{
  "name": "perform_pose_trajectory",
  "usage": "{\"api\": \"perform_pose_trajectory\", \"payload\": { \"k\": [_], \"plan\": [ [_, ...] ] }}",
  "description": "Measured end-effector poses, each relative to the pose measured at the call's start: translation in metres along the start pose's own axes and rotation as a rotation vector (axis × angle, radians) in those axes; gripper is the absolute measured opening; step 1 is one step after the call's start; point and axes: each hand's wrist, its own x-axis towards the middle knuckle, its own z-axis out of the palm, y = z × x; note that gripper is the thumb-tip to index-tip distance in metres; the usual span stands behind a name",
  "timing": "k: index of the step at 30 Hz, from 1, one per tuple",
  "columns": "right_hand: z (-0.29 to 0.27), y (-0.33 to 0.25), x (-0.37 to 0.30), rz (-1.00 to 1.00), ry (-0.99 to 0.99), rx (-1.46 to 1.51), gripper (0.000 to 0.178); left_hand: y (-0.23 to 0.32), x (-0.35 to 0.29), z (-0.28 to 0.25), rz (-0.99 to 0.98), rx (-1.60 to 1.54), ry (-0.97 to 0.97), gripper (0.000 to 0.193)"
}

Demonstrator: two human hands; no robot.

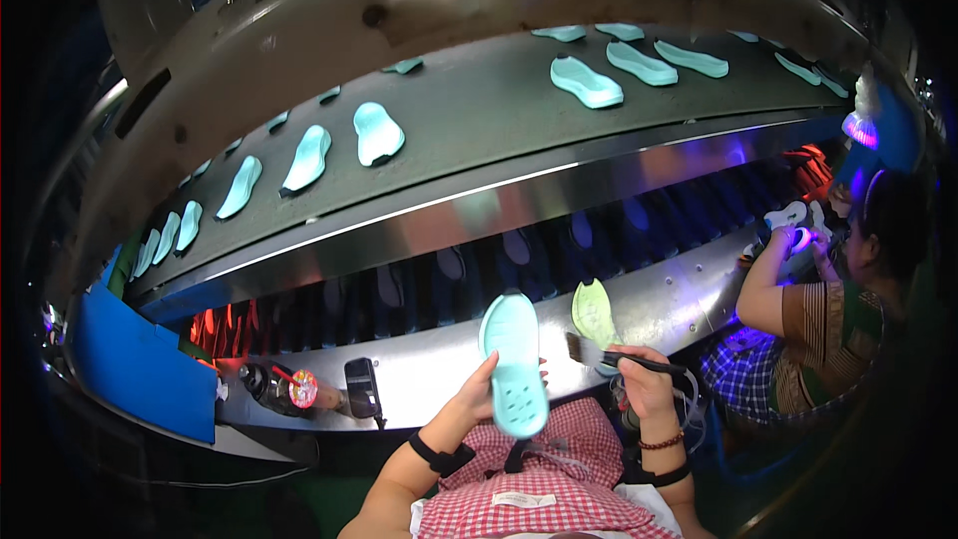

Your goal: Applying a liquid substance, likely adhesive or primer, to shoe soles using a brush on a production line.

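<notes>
My left hand [482, 391] grips a pale turquoise shoe sole [516, 359] by its edges, toe end up, with the small holes at its lower end showing. Some of the fingers are hidden behind it. In my right hand [647, 381] is a black-handled brush [589, 349], its dark bristles pointing left toward the sole but apart from it. Just behind the brush, a yellow-green sole [594, 309] lies on the metal ledge [664, 314].
Turquoise soles [306, 158] lie spaced along the dark conveyor belt [469, 90]. Beneath it runs a row of dark slots [449, 274] with red glow at both ends. A phone [362, 387] and a bottle [261, 384] stand left on the ledge. A co-worker [818, 309] sits at right.
</notes>
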Motion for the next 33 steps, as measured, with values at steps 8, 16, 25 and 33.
{"api": "perform_pose_trajectory", "payload": {
  "k": [8, 16, 25, 33],
  "plan": [
    [0.039, 0.035, 0.027, 0.214, -0.177, -0.146, 0.024, -0.01, 0.004, 0.024, 0.162, -0.323, -0.057, 0.086],
    [0.05, 0.044, 0.042, 0.247, -0.099, -0.162, 0.02, -0.017, -0.002, 0.029, 0.187, -0.343, -0.026, 0.081],
    [0.09, 0.036, 0.04, -0.355, -0.35, -0.847, 0.018, -0.028, 0.023, 0.014, 0.417, -0.277, 0.284, 0.071],
    [0.059, -0.01, 0.014, 0.162, -0.637, -0.827, 0.023, 0.005, 0.007, 0.008, 0.346, -0.152, 0.137, 0.079]
  ]
}}
